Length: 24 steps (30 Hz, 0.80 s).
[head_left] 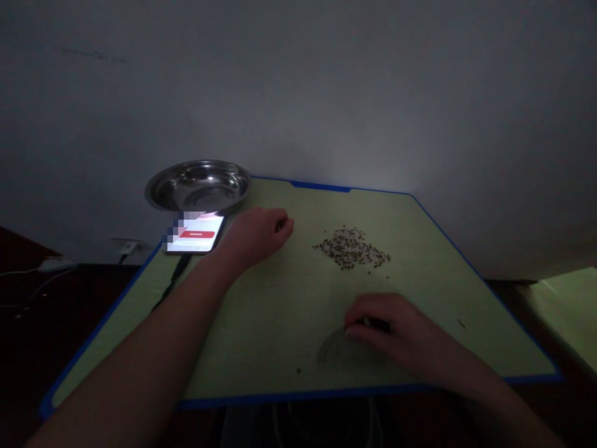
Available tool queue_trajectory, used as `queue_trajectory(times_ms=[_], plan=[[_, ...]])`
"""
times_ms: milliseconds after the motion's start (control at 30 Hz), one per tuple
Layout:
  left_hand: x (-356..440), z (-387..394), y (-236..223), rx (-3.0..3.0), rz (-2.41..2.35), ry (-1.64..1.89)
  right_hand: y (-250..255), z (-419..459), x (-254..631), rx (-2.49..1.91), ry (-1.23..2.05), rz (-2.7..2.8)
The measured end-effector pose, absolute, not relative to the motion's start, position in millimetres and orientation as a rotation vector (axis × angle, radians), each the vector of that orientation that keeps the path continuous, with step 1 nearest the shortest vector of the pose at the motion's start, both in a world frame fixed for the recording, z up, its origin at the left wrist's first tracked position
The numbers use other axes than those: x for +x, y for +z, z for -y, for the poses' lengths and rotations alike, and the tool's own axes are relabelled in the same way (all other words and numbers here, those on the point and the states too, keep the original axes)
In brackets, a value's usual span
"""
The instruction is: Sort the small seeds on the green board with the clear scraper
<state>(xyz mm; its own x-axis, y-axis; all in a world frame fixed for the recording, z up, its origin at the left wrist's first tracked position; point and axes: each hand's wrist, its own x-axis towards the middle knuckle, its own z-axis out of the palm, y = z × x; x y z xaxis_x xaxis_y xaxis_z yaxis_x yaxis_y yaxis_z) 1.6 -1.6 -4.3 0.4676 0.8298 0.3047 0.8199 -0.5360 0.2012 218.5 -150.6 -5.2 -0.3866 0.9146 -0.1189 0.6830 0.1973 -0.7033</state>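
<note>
A loose pile of small dark and pale grains, like mixed beans and rice, lies on the light green table top. My left hand rests left of the pile with its fingers curled into a fist; what it holds, if anything, is hidden. Nearer the front edge, my right hand has its thumb and fingertips brought together, with a dark gap behind them. Whether anything is pinched there is too dim to tell. A faint curved grey mark shows beside its fingertips. Neither hand touches the pile.
A shiny steel basin stands at the back left. In front of it lies a lit phone with a dark cable. A single dark grain sits near the blue front edge. The wall rises behind the table.
</note>
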Motion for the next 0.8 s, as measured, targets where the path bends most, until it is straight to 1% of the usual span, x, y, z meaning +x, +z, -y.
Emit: queue_trajectory(times_ms=[200,400,633,800], plan=[[1,1,-5,2.665,-1.513,0.537,-8,113,191,-1.370,0.882,2.316],[1,1,-4,2.642,-1.502,0.545,-12,110,178,-1.179,1.002,2.484],[0,1,-8,2.671,-1.477,0.592,-11,125,189,-1.232,1.119,2.451],[1,1,-7,2.674,-1.489,0.572,-6,136,196,-1.354,1.140,2.358]])
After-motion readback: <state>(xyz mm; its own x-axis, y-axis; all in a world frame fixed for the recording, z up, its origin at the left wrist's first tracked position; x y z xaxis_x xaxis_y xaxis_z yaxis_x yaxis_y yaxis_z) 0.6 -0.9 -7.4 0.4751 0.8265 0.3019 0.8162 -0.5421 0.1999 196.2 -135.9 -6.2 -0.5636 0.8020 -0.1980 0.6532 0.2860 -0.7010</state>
